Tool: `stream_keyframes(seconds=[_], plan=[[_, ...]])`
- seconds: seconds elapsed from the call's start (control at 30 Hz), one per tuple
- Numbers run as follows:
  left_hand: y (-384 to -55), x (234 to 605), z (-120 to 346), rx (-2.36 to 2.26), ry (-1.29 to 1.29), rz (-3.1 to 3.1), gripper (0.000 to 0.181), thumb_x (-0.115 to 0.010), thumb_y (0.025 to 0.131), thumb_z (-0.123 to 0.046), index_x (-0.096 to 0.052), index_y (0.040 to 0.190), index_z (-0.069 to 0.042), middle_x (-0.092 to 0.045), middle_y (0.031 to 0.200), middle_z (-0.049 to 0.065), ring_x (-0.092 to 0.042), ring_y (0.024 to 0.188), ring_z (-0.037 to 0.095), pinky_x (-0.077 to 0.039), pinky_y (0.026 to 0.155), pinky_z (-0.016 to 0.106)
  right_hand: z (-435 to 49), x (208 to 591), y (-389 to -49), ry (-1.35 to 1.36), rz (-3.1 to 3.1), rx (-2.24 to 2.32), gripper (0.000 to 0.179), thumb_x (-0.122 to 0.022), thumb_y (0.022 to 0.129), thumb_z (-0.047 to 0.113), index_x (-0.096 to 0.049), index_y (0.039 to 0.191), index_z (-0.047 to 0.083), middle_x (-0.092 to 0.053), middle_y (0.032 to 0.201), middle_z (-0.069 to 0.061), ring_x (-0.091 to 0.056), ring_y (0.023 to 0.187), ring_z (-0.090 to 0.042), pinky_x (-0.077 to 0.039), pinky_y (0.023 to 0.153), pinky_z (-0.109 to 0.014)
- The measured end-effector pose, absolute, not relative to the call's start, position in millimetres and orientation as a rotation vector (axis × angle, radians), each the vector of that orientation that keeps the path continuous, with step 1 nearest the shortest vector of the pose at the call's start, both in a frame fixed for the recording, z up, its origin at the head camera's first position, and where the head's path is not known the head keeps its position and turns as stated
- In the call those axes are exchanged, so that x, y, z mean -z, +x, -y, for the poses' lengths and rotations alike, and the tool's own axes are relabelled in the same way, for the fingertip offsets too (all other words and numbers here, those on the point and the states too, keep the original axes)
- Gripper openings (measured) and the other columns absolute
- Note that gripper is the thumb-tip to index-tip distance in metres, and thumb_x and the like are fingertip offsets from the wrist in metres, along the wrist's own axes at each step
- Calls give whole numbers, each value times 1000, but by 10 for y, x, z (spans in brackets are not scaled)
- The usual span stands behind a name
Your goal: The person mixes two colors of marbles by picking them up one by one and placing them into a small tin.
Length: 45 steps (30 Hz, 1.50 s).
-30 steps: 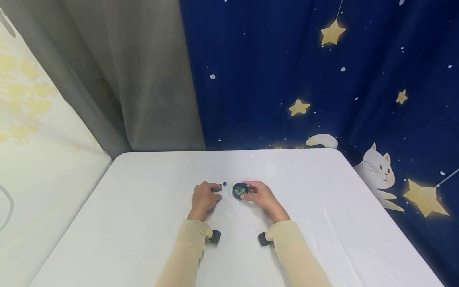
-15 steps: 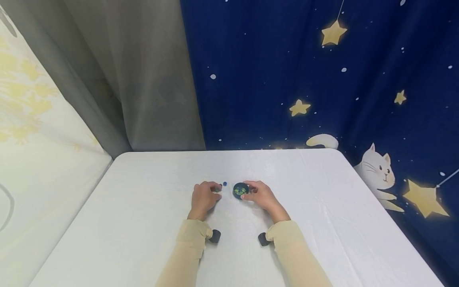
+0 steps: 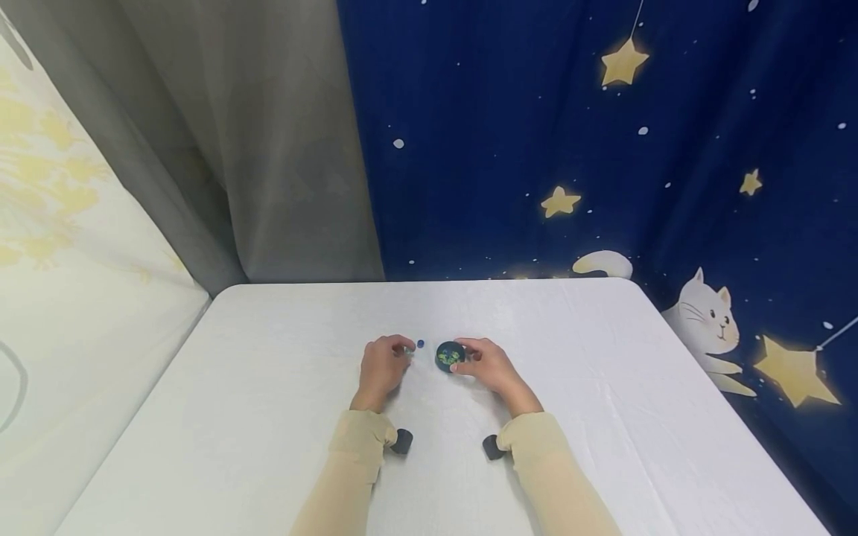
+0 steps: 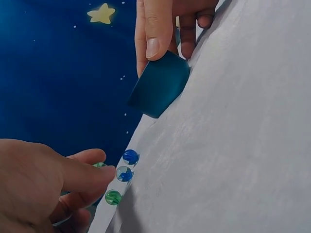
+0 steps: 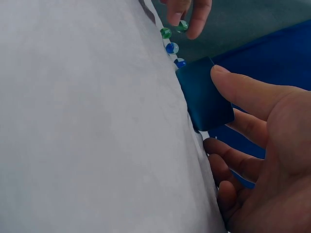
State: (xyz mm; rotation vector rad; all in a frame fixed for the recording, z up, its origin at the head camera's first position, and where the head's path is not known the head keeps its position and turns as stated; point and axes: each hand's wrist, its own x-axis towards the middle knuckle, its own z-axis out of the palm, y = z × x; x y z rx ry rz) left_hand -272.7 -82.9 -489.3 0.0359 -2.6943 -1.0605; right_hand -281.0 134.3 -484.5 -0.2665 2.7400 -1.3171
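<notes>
Marble point(image 4: 99, 165) pinched by left hand point(image 3: 383, 366) near three loose marbles point(image 4: 124, 174); cup point(image 5: 201, 97) gripped upright by right hand point(image 3: 494, 366), presumably to prevent tipping.

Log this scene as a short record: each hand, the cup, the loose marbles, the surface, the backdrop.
Left hand: pinches a green marble
Right hand: holds the side of the cup
Cup: dark teal, round; green and blue bits inside, too small to count
Loose marbles: two blue marbles, one green-streaked marble, between the hands
Surface: white-covered table
Backdrop: gray curtain, navy star-print curtain
</notes>
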Motion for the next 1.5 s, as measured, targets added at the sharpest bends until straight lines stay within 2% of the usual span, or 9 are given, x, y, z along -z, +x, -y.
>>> stream_keyframes(seconds=[0.27, 0.57, 1.03, 1.27, 1.5], plan=[[-2725, 4843, 827, 1133, 44, 2658, 17, -72, 83, -6, -74, 96, -16, -63, 81, -1, -55, 81, 21, -44, 76, 39, -1345, 4831, -2798, -261, -2732, 1317, 51, -80, 80, 26, -64, 128, 20, -62, 121, -9, -55, 110, -29, -44, 92, -51], [-2723, 4848, 837, 1167, 29, 2624, 16, -73, 85, -9, -74, 99, -15, -61, 83, -1, -57, 86, 23, -45, 80, 41, -1343, 4853, -2792, -256, -2733, 1323, 51, -80, 79, 26, -65, 127, 20, -62, 121, -9, -55, 109, -29, -44, 91, -50], [-2704, 4815, 830, 1212, 70, 2596, 16, -74, 85, -11, -75, 100, -15, -64, 85, -1, -59, 105, 25, -42, 96, 44, -1346, 4851, -2781, -265, -2737, 1330, 51, -81, 79, 26, -66, 126, 20, -62, 118, -8, -56, 107, -29, -45, 89, -49], [-2704, 4813, 836, 1228, 66, 2585, 15, -75, 85, -13, -75, 100, -15, -66, 85, -2, -60, 103, 24, -43, 95, 42, -1343, 4856, -2787, -265, -2736, 1328, 51, -81, 78, 26, -65, 127, 19, -62, 118, -9, -56, 107, -28, -45, 89, -49], [-2711, 4810, 846, 1244, 43, 2565, 14, -75, 85, -14, -75, 99, -14, -69, 86, -2, -62, 97, 23, -46, 88, 42, -1334, 4849, -2785, -253, -2736, 1326, 51, -81, 78, 26, -66, 126, 20, -62, 118, -8, -55, 106, -27, -45, 89, -48]])
